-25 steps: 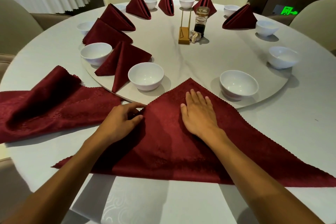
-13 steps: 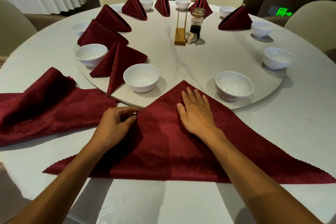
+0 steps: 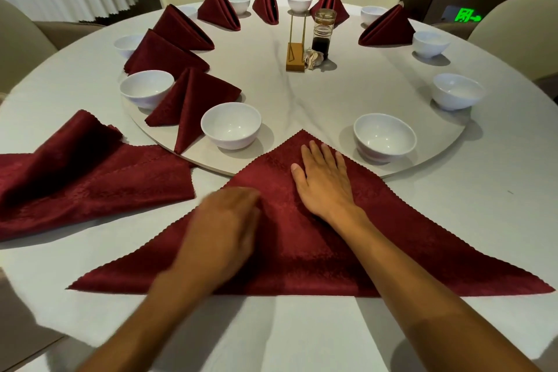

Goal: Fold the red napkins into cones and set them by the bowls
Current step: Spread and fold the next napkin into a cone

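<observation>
1. Folding is under way: the red napkin lies as a flat triangle at the table's near edge.
2. Right hand presses it, fingers straight; blurred left hand, grip unclear.
3. Next, likely bringing a corner across toward a cone.

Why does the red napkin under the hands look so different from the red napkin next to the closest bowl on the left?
The napkin under the hands lies flat as one wide triangle; the folded napkin stands up as a cone.

The flat one spreads across the table's edge, with its tip on the turntable; the cone sits wholly on the turntable, beside a bowl.

The right hand presses the flat one; nothing touches the cone.

Both are the same dark red cloth.
</observation>
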`<state>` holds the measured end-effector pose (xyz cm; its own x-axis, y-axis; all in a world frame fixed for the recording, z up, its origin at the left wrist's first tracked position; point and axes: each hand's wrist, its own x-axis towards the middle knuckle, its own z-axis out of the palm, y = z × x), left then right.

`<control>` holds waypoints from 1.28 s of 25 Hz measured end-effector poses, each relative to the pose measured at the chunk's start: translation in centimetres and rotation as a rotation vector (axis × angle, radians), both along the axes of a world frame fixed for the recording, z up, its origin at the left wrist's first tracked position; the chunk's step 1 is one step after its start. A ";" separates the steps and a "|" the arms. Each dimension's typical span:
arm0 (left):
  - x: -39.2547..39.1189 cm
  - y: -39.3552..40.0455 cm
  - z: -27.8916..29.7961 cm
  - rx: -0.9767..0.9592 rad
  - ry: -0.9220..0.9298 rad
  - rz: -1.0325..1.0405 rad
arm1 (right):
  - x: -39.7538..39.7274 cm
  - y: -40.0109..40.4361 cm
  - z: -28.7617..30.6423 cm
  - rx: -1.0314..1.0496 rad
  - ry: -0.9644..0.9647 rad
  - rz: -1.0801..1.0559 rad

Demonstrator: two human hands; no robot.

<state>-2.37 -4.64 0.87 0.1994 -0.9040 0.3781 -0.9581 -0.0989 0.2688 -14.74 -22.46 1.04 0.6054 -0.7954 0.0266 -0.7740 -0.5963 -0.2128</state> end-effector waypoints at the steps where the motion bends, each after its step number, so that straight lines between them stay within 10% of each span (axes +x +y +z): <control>1: -3.1 0.5 -1.0 0.062 -0.040 -0.061 | -0.3 0.4 0.5 -0.042 -0.054 0.006; 5: -9.2 1.4 -4.5 0.268 -0.090 -0.124 | -5.2 8.5 0.5 -0.008 -0.342 0.071; 14: -8.7 1.4 -5.1 0.374 -0.121 -0.123 | -29.4 4.2 -1.0 -0.003 0.251 -0.402; 20: -9.1 1.6 -4.7 0.370 -0.125 -0.106 | -20.3 11.2 -4.9 -0.048 0.100 -0.024; 25: -9.2 1.5 -4.9 0.354 -0.102 -0.112 | -26.1 7.5 -1.8 -0.002 0.163 -0.390; 32: -8.9 1.3 -4.8 0.323 -0.058 -0.138 | -13.0 13.0 -3.4 -0.002 0.058 -0.059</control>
